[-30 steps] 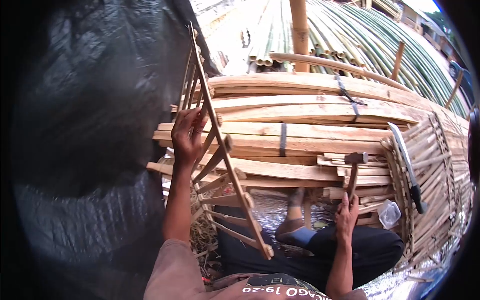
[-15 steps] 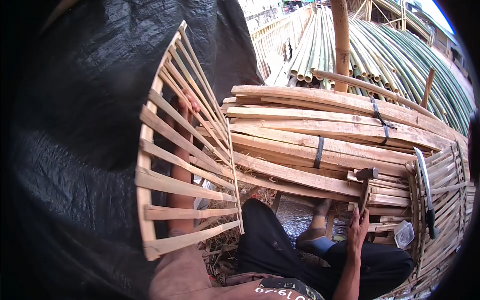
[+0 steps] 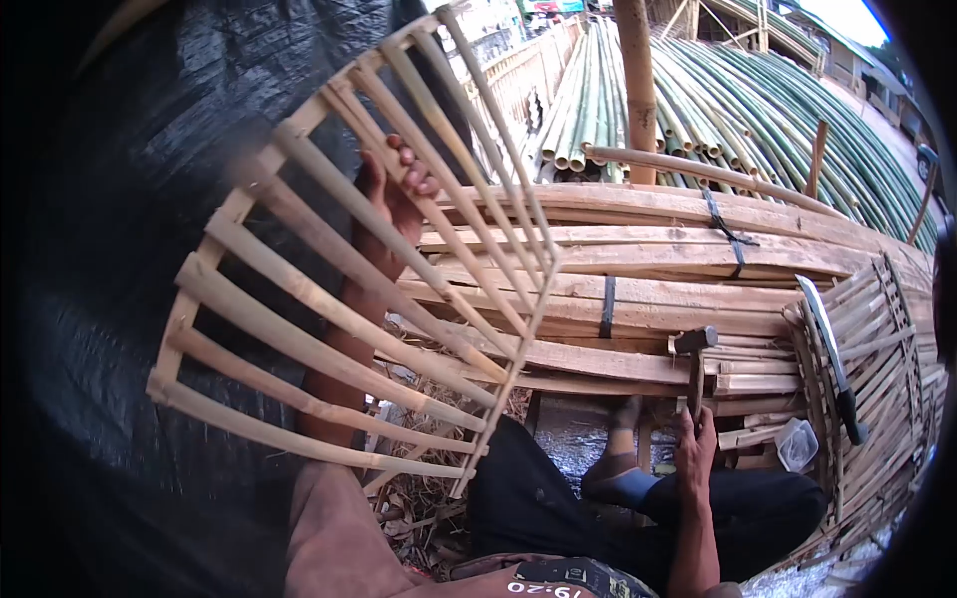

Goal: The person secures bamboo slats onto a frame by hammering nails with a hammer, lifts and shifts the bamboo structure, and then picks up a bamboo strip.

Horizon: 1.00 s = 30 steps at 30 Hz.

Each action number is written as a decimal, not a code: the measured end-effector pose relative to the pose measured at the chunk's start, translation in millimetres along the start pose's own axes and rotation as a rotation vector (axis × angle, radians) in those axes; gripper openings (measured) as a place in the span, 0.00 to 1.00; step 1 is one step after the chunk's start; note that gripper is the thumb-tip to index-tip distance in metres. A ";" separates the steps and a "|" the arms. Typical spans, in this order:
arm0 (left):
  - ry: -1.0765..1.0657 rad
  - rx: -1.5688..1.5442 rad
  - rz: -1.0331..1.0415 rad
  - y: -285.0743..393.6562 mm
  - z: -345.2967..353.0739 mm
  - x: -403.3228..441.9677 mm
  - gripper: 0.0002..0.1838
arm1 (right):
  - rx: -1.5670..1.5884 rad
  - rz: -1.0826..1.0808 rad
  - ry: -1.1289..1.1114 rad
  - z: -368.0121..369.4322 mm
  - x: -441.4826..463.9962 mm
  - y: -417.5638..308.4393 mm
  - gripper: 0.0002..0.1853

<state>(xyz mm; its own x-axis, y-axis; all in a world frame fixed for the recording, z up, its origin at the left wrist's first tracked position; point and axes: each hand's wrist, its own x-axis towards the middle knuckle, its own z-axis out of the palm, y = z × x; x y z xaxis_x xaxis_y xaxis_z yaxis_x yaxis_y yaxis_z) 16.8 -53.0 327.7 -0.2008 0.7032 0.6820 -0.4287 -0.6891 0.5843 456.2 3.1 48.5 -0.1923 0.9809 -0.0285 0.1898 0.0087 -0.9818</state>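
Note:
A fan-shaped bamboo slat panel [image 3: 299,283] is raised on the left, several slats fixed between a wider rail and a narrower one. My left hand [image 3: 407,189] grips one of its slats near the upper part, fingers curled round the edge. Part of my left forearm shows through the gaps. Low on the right, my right hand [image 3: 695,444] is closed round the handle of a hammer [image 3: 696,341], whose head points up. The hammer is apart from the panel and just in front of some short cut strips [image 3: 758,384].
Long wooden strips [image 3: 698,297] tied with black bands lie across the front. A machete [image 3: 827,339] rests on slatted panels [image 3: 882,389] at right, near a clear plastic container [image 3: 797,445]. Black sheeting [image 3: 90,309] hangs left. Behind a post [image 3: 636,90] lie bamboo poles [image 3: 738,100].
My left hand has tilted the panel, its top swinging right and its lower end left, and turned its face more toward me. My right hand still holds the hammer upright.

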 end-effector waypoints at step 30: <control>0.506 -0.067 -0.330 -103.3 -71.9 -91.6 0.28 | 0.146 0.067 0.055 -3.1 3.8 13.9 0.17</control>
<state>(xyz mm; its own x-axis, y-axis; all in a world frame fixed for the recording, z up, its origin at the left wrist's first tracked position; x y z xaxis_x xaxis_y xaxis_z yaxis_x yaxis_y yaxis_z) 16.2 -33.6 173.3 -0.4346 0.8851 0.1663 -0.5905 -0.4195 0.6895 461.1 7.5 35.3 -0.1303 0.9875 -0.0888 0.0574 -0.0819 -0.9950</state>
